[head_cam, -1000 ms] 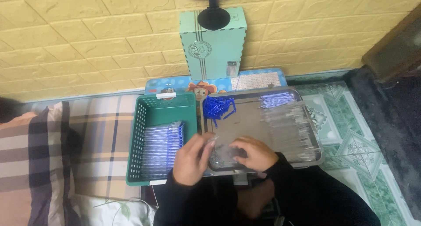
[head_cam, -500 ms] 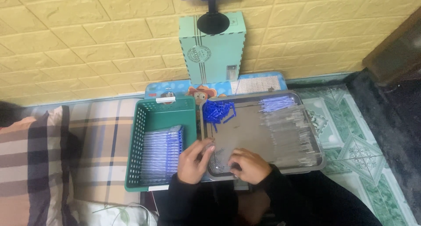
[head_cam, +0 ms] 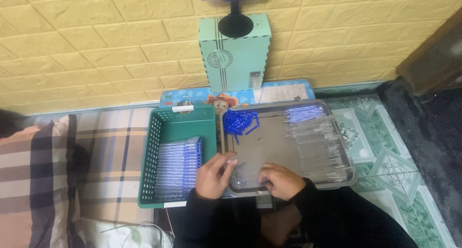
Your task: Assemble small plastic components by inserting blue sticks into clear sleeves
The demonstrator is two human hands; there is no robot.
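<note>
My left hand [head_cam: 214, 174] rests at the near left corner of a grey metal tray [head_cam: 342, 180], fingers pinched on a thin clear pen tube [head_cam: 231, 159]. My right hand [head_cam: 280, 180] lies on the tray's near edge, fingers curled over a small pile of clear parts [head_cam: 246, 173]. On the tray sit a heap of blue pen caps [head_cam: 241, 121], a bunch of blue refills [head_cam: 303, 114] and rows of clear pen barrels [head_cam: 320, 144]. To the left, a green plastic basket [head_cam: 176, 122] holds a stack of assembled blue pens [head_cam: 177, 168].
A teal cardboard box [head_cam: 236, 58] stands against the yellow brick-pattern wall, with a phone on a black stand [head_cam: 234, 17] above it. A plaid cushion [head_cam: 43, 176] lies at the left. Patterned green floor mat [head_cam: 394, 166] spreads to the right.
The view has shifted slightly. Both hands stay at the tray's near edge, with the left hand's fingers now pinching a clear tube closer to the tray corner.
</note>
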